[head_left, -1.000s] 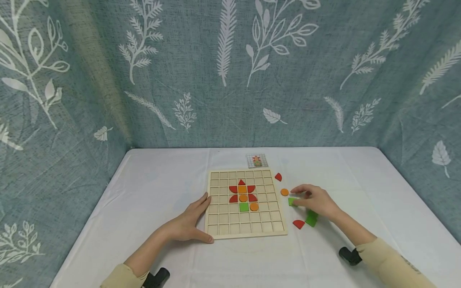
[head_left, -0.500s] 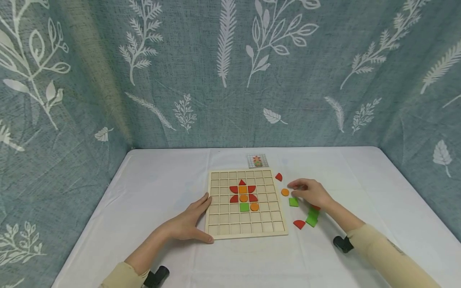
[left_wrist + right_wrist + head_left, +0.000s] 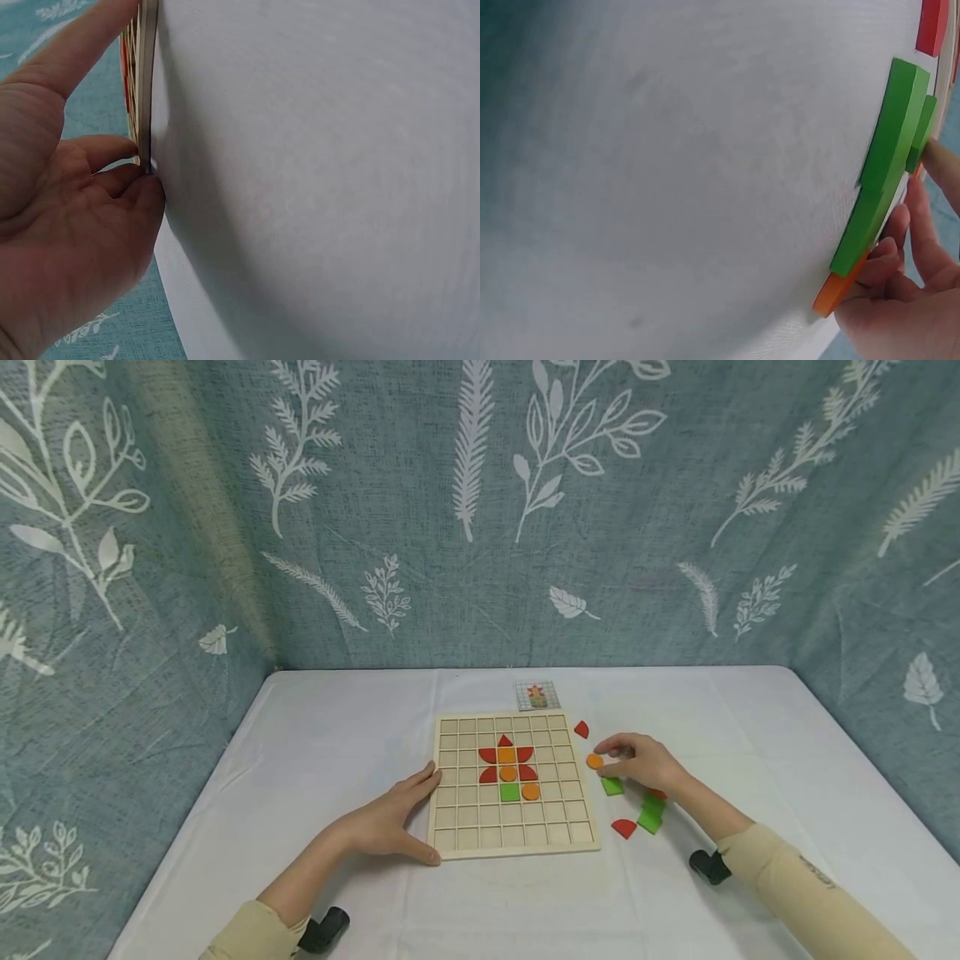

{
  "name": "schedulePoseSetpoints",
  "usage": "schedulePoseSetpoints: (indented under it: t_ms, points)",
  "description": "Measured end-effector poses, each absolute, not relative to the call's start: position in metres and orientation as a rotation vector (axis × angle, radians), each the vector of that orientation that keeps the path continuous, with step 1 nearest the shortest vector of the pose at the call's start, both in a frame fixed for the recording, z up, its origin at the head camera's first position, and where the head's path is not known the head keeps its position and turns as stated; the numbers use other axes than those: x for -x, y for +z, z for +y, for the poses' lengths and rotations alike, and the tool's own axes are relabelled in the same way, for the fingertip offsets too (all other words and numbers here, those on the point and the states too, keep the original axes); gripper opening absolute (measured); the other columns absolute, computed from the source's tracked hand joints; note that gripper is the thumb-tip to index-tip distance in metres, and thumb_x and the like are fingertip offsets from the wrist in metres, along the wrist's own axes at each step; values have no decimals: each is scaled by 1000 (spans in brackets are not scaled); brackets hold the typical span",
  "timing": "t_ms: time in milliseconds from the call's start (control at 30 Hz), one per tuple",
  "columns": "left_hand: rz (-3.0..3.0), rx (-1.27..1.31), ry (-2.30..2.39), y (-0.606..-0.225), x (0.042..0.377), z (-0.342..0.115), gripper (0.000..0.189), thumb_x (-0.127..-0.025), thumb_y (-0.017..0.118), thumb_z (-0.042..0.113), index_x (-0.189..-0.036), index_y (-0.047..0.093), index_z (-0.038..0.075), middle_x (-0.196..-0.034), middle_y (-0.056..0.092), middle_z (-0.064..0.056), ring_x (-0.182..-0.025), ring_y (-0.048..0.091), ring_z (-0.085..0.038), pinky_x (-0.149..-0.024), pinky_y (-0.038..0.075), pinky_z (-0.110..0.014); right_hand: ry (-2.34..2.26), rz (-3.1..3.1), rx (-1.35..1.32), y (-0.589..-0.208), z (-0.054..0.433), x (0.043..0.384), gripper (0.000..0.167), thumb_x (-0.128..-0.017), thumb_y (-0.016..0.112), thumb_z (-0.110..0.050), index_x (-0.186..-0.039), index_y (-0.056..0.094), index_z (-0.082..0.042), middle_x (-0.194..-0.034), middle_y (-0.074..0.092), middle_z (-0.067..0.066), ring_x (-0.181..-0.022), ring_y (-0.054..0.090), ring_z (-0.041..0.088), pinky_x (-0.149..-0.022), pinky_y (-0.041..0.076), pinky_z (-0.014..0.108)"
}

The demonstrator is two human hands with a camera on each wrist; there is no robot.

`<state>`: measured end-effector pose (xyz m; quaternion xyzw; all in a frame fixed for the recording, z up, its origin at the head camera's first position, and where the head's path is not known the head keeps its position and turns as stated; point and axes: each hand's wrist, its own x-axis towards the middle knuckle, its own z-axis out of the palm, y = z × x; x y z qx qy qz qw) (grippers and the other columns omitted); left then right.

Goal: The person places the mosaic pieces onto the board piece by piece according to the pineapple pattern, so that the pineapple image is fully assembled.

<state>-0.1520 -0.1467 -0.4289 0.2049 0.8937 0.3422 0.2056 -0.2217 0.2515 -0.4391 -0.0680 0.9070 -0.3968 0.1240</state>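
My left hand is spread against the left side of a wooden grid board. Its fingers touch the left edge and its thumb lies at the near corner. On the board, red pieces, an orange square, two orange discs and a green square make a flower shape. Right of the board, the thumb and forefinger of my right hand pinch another orange disc at its two sides. A loose green square lies just below the thumb, partly overlapped by it.
Two green pieces lie under the right wrist with a red piece. Other red pieces lie nearer and farther. A small picture card lies behind the board. A patterned curtain surrounds the white table.
My right hand has moved left and slightly away, from the loose green square to the orange disc. The green square has shifted slightly toward me. The left hand stays at the board.
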Motion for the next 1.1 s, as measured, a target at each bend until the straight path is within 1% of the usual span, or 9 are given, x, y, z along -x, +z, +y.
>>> schedulePoseSetpoints:
  t_ms: [200,333,800,933,1100]
  points:
    - [2482,-568,962,-428,151,-146,114,-69,89,33,-153,21,-3,-161,9,-21,-146,8,-42,-113,17,-59,-1154,2656,166,-438,248,220,32,-83,78,-23,-109,70,-7,-98,55,7,-88,45,23,-70,39,33]
    - [2476,-560,959,-428,152,-145,114,-69,89,33,-153,21,-3,-161,8,-21,-146,8,-42,-113,17,-59,-1150,2664,152,-438,247,219,32,-82,79,-25,-108,70,-7,-98,55,6,-88,46,23,-70,39,33]
    - [2478,-589,966,-428,153,-148,114,-70,88,34,-153,20,-3,-161,8,-21,-146,8,-43,-113,17,-60,-1109,2730,128,-437,242,217,34,-82,79,-30,-104,70,-5,-87,60,4,-78,49,20,-63,40,30]
    - [2478,-584,969,-428,152,-148,113,-70,89,33,-153,21,-3,-161,8,-21,-146,8,-42,-113,17,-60,-1127,2732,133,-436,241,216,37,-82,78,-32,-106,71,-6,-90,63,4,-78,51,20,-64,43,31]
    - [2481,-581,978,-430,152,-148,114,-69,89,33,-153,21,-3,-161,9,-21,-146,8,-42,-113,17,-59,-1207,2701,139,-435,235,215,38,-82,78,-34,-108,71,-7,-97,68,4,-83,59,18,-70,48,30]
